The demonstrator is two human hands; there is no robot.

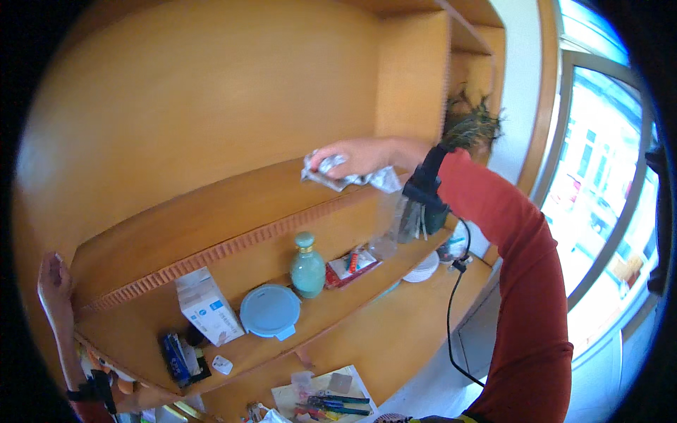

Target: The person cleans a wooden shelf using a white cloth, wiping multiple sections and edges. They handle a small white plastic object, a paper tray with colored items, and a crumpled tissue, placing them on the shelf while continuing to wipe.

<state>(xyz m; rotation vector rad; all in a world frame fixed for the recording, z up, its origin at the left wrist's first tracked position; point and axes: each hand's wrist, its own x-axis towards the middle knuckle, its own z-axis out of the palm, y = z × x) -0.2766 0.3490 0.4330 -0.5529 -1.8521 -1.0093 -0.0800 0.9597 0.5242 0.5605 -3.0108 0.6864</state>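
Note:
My right hand is closed round a crumpled white-and-grey cloth, held against or just over the upper shelf of a wooden cabinet. Part of the cloth hangs out toward my wrist, which has a black strap. At the far left, my left hand is raised beside the cabinet's left side; its fingers are too unclear to read. Below my right hand, a pale green bottle with a round stopper stands on the lower shelf. A blue-lidded round container and a white box sit to its left.
A red-and-white packet lies right of the bottle. Near the shelf's left end are a dark blue box and a small white item. Pliers lie lower down. A plant and a black cable are at the right.

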